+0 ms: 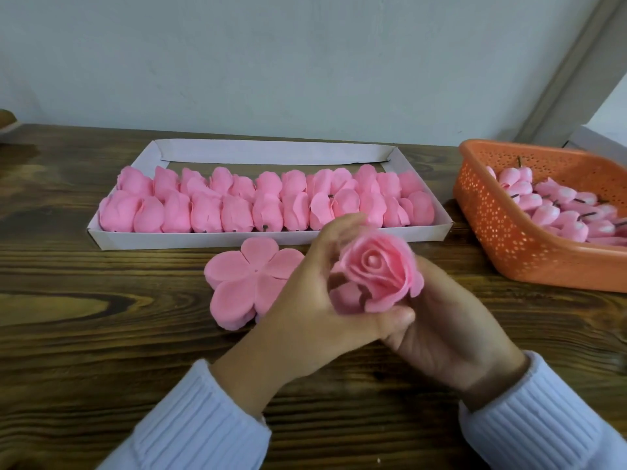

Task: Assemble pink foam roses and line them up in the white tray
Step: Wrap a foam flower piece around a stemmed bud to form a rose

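Head view: left hand [305, 300] and right hand [451, 320] both grasp one rose [376, 276], its bloom facing the camera, axis rising from the palms, stem hidden. At nine o'clock lies a petal stack [244, 279]. At twelve, the white tray [271, 237] holds two nearly full rows. At two o'clock, the buds [573, 228] in the basket [502, 239] suggest more roses remain.

A: What lies beyond the grip on the rose [376, 279]?
B: The white tray [271, 237], its near wall close, packed with two rows of roses [271, 212].
A: To either side?
B: Left, petal stack [247, 283] just beside; right, orange basket [502, 252], bare table [464, 245] between. Nearer than the grip, open wood.
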### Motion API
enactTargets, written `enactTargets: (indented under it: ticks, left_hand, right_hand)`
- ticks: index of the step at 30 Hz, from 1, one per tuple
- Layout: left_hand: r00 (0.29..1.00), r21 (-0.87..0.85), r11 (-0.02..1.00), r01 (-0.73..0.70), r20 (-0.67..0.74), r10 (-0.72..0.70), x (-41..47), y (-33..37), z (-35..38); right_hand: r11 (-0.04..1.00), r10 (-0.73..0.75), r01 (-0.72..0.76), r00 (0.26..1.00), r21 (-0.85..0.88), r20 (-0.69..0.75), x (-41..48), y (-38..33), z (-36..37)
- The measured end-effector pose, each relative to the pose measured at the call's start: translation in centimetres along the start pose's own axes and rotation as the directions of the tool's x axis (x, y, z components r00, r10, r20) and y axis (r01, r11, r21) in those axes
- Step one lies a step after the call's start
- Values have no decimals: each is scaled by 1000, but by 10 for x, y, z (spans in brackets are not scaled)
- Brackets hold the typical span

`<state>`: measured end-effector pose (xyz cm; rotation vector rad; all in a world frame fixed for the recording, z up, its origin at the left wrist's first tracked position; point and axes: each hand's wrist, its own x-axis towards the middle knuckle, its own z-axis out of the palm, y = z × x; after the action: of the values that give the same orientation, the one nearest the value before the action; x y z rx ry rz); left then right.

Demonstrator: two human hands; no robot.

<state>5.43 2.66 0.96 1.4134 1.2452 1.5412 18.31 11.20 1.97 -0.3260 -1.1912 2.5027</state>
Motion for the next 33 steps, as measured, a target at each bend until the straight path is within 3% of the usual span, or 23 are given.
enactTargets:
  ticks: [3,5,11,17,22,26,30,33]
  left_hand:
    - [998,83,996,-10,57,5,-2,1,1]
    - [998,175,983,-55,39,49,-3,3,3]
    - [994,35,993,-111,-12,111,0,9,3]
    - [985,8,988,-155,-82,155,2,11,5]
    - [991,-46,992,-115,-72,112,-2,10,6]
    - [993,6,993,-120,-21,120,-2,9,4]
    - [982,186,965,-184,-15,191,-4,16,7]
    - [990,134,981,-141,1,142,-7,11,4]
  right_hand:
    - [996,89,-91,991,10,100,-1,5,6]
    - [991,132,-132,987,-4,91,-1,7,9]
    - [990,130,-128,991,-58,28,0,12,3]
    - [995,83,-89,986,35,145,2,9,-2]
    - [999,44,-47,981,9,190,1,10,1]
    - [997,60,-65,988,29,145,1,11,1]
    - [998,69,-70,993,3,96,-1,12,3]
    - [998,63,-62,996,-23,65,-1,12,4]
